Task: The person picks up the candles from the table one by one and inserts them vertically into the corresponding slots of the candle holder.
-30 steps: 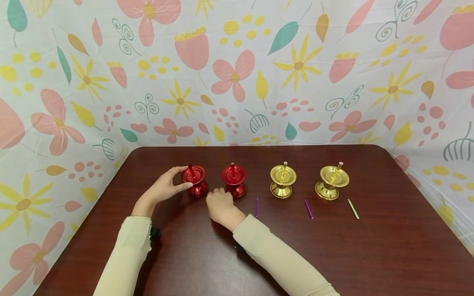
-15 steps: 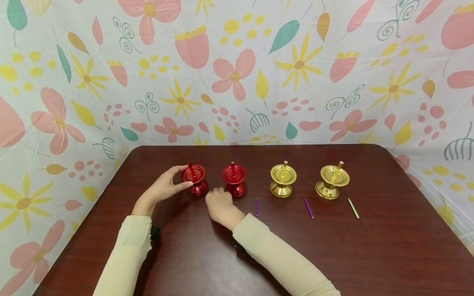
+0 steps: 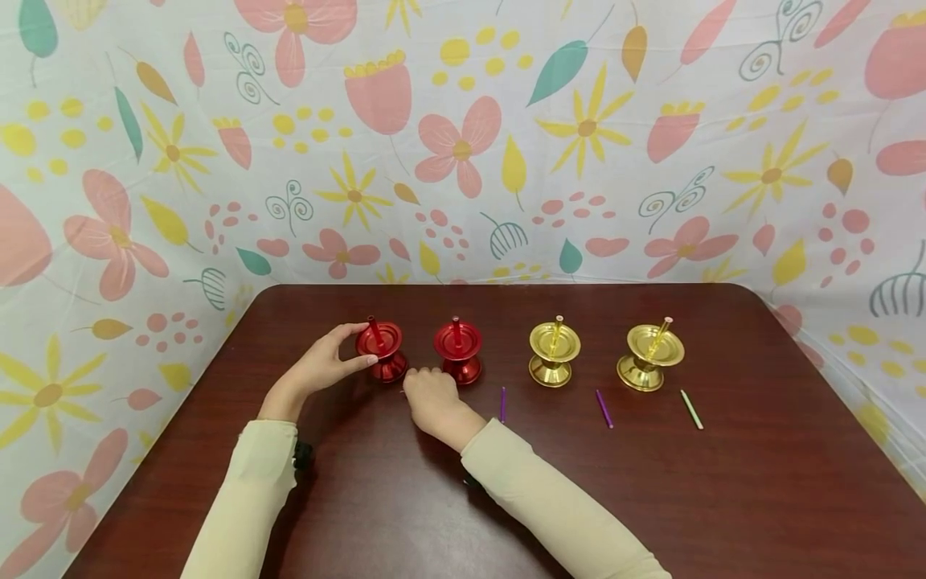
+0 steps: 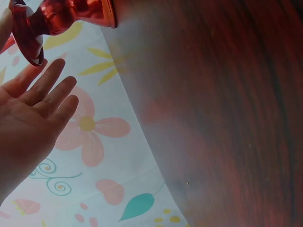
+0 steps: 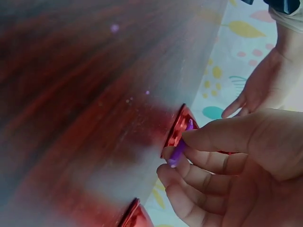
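A shiny red candle holder point(image 3: 390, 367) with a wide dish and an upright tube stands at the left of a row. My left hand point(image 3: 318, 368) pinches its dish rim between thumb and forefinger; the other fingers point(image 4: 54, 97) are spread beside it in the left wrist view. My right hand point(image 3: 436, 406) is low, just in front of the gap between this holder and a second red candle holder point(image 3: 463, 370). Between its thumb and fingers it pinches a thin purple candle point(image 5: 178, 153), plain in the right wrist view but mostly hidden in the head view.
Two gold candle holders point(image 3: 551, 375) point(image 3: 641, 376) continue the row to the right. Before them lie two purple candles point(image 3: 503, 404) point(image 3: 604, 408) and a pale green candle point(image 3: 691, 409). A flower-patterned cloth point(image 3: 463, 241) hangs behind the dark wooden table point(image 3: 651, 498).
Both hands stay nearly in place, the left at the red holder's rim and the right low before the red holders. The view shifts very slightly.
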`<state>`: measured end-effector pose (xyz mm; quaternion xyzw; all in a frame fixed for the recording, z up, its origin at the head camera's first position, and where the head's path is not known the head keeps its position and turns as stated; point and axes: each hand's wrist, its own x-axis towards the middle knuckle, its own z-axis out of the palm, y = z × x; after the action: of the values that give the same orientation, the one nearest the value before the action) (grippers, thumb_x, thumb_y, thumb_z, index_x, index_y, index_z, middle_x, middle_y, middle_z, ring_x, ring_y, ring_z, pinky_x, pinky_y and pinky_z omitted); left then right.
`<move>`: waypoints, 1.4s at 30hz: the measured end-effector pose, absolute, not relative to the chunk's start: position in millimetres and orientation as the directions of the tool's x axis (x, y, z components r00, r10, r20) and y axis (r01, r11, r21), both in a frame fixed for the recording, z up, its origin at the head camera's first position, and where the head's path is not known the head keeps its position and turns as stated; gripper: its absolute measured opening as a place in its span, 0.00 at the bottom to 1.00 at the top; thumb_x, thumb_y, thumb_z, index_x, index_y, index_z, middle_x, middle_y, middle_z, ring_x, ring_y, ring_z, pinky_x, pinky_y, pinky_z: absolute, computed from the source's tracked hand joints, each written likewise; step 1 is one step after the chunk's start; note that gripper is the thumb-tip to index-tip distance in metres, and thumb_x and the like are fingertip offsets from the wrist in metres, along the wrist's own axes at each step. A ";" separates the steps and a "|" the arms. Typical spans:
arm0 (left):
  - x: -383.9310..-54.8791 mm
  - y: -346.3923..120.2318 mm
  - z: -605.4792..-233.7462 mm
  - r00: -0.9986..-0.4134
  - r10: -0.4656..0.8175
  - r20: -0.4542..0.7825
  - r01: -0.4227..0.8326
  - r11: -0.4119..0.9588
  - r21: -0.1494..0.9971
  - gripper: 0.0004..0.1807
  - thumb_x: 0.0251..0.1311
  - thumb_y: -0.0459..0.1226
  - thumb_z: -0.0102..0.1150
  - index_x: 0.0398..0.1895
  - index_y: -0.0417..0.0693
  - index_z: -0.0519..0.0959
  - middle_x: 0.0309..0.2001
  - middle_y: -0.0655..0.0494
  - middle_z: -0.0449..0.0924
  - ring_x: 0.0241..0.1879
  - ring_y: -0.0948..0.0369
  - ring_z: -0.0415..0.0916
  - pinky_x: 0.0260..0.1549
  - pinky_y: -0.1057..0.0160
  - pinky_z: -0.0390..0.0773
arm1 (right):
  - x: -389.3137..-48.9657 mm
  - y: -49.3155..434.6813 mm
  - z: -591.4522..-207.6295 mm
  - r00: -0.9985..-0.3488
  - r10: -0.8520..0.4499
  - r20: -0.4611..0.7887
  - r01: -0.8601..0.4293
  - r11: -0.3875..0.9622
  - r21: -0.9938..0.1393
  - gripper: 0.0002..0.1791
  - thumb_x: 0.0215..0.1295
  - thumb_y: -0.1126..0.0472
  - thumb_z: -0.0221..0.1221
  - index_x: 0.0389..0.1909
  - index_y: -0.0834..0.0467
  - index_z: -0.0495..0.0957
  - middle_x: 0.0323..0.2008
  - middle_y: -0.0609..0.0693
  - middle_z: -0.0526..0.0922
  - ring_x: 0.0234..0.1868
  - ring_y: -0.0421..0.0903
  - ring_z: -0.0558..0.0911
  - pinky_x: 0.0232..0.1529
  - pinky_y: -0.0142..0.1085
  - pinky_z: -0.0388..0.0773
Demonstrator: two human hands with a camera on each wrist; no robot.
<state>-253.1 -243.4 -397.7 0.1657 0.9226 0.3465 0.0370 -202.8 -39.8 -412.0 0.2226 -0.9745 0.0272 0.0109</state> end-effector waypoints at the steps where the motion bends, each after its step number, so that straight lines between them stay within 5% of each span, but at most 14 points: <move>1: -253.0 -243.1 -397.3 -0.944 0.326 0.042 0.273 0.706 0.654 0.38 0.58 0.45 0.67 0.68 0.39 0.63 0.66 0.36 0.64 0.67 0.39 0.58 0.62 0.38 0.59 | -203.0 -39.0 -412.1 -0.899 -0.437 0.038 -0.438 0.897 -0.052 0.09 0.62 0.62 0.62 0.42 0.60 0.79 0.36 0.55 0.83 0.38 0.51 0.81 0.35 0.40 0.80; 19: -253.2 -243.0 -398.2 -0.950 0.310 0.032 0.254 0.708 0.659 0.39 0.56 0.46 0.67 0.68 0.41 0.64 0.66 0.38 0.64 0.67 0.41 0.58 0.62 0.39 0.60 | -202.9 -31.8 -400.0 -0.861 -0.494 0.123 -0.503 0.863 -0.055 0.05 0.59 0.62 0.64 0.36 0.58 0.83 0.33 0.53 0.78 0.36 0.49 0.78 0.31 0.39 0.79; 35: -252.8 -243.7 -397.8 -0.946 0.320 0.050 0.271 0.699 0.662 0.38 0.56 0.45 0.68 0.67 0.40 0.65 0.64 0.38 0.66 0.66 0.40 0.59 0.62 0.39 0.60 | -209.6 -34.0 -389.9 -0.825 -0.550 0.130 -0.560 0.827 -0.051 0.20 0.53 0.61 0.69 0.48 0.60 0.79 0.38 0.53 0.79 0.40 0.50 0.80 0.38 0.39 0.80; 42: -253.7 -243.8 -398.9 -0.947 0.319 0.047 0.268 0.699 0.663 0.38 0.56 0.46 0.67 0.67 0.40 0.65 0.65 0.38 0.66 0.66 0.41 0.59 0.63 0.39 0.59 | -211.9 -31.8 -380.9 -0.809 -0.566 0.160 -0.587 0.797 -0.146 0.17 0.53 0.66 0.66 0.45 0.62 0.78 0.37 0.53 0.79 0.36 0.48 0.81 0.32 0.38 0.81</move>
<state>-253.7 -243.8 -398.9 0.1594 0.9209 0.3539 0.0358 -211.9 -31.8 -380.9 0.3046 -0.9462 0.0944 0.0540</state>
